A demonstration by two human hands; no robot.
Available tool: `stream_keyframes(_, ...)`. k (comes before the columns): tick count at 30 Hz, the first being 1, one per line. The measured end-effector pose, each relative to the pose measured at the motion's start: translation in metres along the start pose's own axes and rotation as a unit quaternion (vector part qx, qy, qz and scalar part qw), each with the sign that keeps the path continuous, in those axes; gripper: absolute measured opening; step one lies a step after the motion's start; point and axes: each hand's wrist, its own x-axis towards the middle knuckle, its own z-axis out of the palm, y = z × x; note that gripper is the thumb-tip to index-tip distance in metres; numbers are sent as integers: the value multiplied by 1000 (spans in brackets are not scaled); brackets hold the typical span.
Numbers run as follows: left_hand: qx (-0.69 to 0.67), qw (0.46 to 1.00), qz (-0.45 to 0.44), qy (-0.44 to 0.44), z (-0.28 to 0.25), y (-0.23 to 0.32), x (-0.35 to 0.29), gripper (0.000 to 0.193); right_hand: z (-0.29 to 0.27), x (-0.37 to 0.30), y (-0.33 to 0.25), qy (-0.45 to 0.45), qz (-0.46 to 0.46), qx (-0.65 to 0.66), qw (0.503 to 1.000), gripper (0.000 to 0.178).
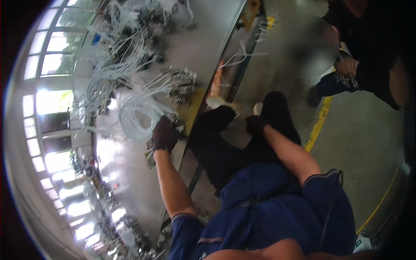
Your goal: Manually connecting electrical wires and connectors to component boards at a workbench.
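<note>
My left hand (164, 136), in a dark glove, is at the near edge of the worktable (141, 167). It touches or lies right beside a coil of translucent white tubing (138, 118), next to small dark metal parts. The back of the glove hides its fingers, so a grip cannot be made out. My right hand (256, 126), also gloved, rests low by my right thigh, over the dark trousers. Its fingers blend into the dark cloth, and no object shows in it. A cluster of metal fittings (181, 83) lies just beyond the coil.
More tubing bundles (125, 56) with metal parts cover the far table. Several heaps of metal parts (102, 208) lie at left below the windows. A person in dark clothes (368, 56) is at the upper right. A yellow floor line (319, 123) runs right of my legs.
</note>
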Motion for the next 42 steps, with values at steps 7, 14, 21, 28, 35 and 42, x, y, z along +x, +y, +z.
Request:
stream_keyframes(7, -42, 999, -1, 9, -7, 9, -7, 36, -18, -4, -10, -41, -13, 0, 999, 28)
stream_keyframes(14, -59, 998, -36, -7, -14, 10, -11, 41, -11, -5, -10, 8, 13, 12, 1000, 33)
stream_keyframes(21, -64, 997, -32, 0, -17, 9, -14, 44, 6, -1, -2, -27, -66, -141, 987, 20)
stream_keyframes(28, -57, 998, -18, 5, -19, 7, -12, 45, -10, -7, -8, -68, 7, -104, 992, 17)
stream_keyframes(35, -45, 999, 9, -1, -23, 8, -11, 35, 18, 8, 8, -105, -103, -252, 957, 18)
stream_keyframes(42, -24, 999, 12, -25, -25, 4, -5, 32, -4, -3, 0, -100, -114, -184, 971, 28)
